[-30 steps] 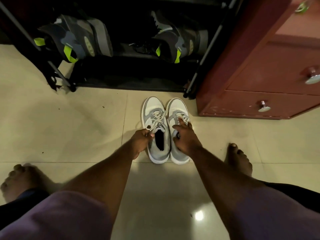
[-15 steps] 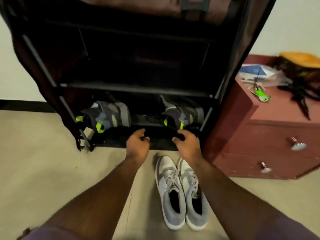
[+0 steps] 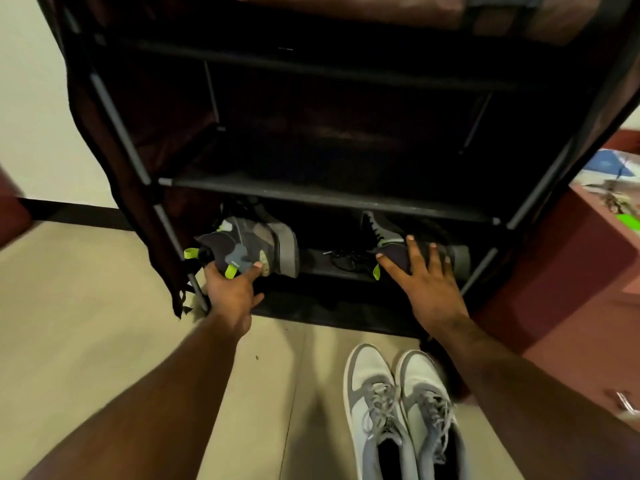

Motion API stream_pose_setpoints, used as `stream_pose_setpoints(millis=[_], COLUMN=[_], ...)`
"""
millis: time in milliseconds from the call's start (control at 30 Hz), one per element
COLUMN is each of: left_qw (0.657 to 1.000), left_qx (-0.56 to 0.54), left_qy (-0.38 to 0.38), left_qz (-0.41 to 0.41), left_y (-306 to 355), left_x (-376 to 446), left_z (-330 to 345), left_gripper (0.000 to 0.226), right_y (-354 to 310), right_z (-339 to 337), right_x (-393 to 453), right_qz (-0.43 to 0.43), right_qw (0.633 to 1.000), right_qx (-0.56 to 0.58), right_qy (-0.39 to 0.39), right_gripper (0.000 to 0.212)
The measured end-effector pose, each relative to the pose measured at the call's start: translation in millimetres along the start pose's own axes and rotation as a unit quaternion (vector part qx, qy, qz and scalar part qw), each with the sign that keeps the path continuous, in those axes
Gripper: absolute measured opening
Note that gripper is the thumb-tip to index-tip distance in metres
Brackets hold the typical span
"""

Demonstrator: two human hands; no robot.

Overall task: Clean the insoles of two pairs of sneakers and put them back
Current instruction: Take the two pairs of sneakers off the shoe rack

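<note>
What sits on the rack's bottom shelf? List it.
On the bottom shelf: two dark sneakers with neon-green tabs, one gripped by the left hand, one under the right hand; loose laces between. The back is dark.

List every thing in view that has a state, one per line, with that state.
Left hand: grips left dark sneaker at its heel.
Right hand: fingers spread on right dark sneaker.
Grey-white sneakers: on floor, side by side, laced.
Shoe rack: front open, dark pair on its bottom shelf.
</note>
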State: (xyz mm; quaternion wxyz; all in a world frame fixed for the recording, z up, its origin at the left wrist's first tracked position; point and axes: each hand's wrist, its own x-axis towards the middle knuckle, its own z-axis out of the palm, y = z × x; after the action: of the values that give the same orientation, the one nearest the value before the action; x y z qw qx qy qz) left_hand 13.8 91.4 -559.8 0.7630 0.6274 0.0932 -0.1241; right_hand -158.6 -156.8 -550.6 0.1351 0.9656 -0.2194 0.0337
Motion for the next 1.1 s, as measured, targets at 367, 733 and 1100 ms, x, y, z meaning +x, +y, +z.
stream_pose_setpoints(millis=[367,733,1100], left_qw=[0.993,0.995,0.959], left_qx=[-0.105,-0.06,0.255], left_qy=[-0.047,-0.082,-0.071], left_qz=[-0.027,-0.018,0.103], left_y=[4.4,48.6,51.6], left_x=[-11.3,-109.7,-228.7], left_z=[21.6,-1.8,-153.0], left_gripper=[0.035,0.032,0.029], right_y=[1.0,-37.1,-149.6], right_z=[-7.3,-88.3,-117.8], right_x=[17.9,-52.1,-218.1], right_qz=[0.04,0.041,0.188], right_qw=[0.999,0.98,0.805], right_qx=[-0.001,0.178,0.544], right_qy=[0.037,0.085,0.147], right_gripper=[0.083,0.032,0.022])
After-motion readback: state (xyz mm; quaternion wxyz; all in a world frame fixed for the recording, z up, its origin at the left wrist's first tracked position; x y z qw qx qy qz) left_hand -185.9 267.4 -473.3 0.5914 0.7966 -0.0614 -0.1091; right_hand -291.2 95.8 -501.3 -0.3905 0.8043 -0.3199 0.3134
